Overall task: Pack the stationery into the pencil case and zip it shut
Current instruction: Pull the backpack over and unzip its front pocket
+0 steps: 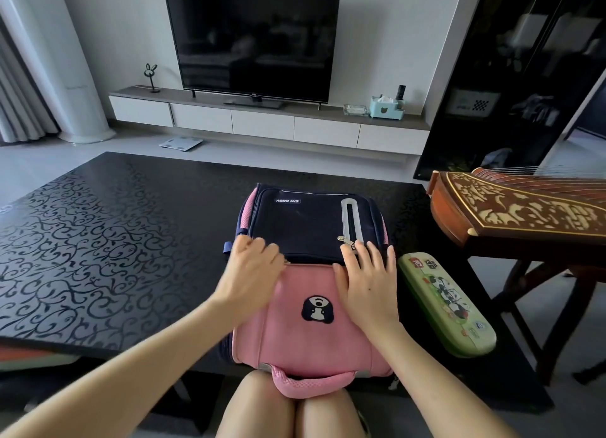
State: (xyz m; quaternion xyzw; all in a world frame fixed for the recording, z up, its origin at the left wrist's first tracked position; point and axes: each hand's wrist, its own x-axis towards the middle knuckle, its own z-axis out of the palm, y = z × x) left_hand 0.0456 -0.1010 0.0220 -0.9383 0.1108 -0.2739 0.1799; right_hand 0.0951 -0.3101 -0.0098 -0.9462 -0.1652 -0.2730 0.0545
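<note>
While the pink and navy backpack (305,339) lies at lower centre on the black patterned tabletop (114,241), the right hand (367,280) rests flat on it, fingers straight and apart. The left hand (254,267) curls its fingers at the pink-navy seam; whether they pinch anything cannot be told. The green pencil case (447,303) lies just right of the backpack.

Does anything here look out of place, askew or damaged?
Nothing is spilled or damaged. One oddity: the green pencil case lies slanted on the table beside the backpack, untouched, while the left hand and right hand are both on the backpack. No loose stationery is in view.
</note>
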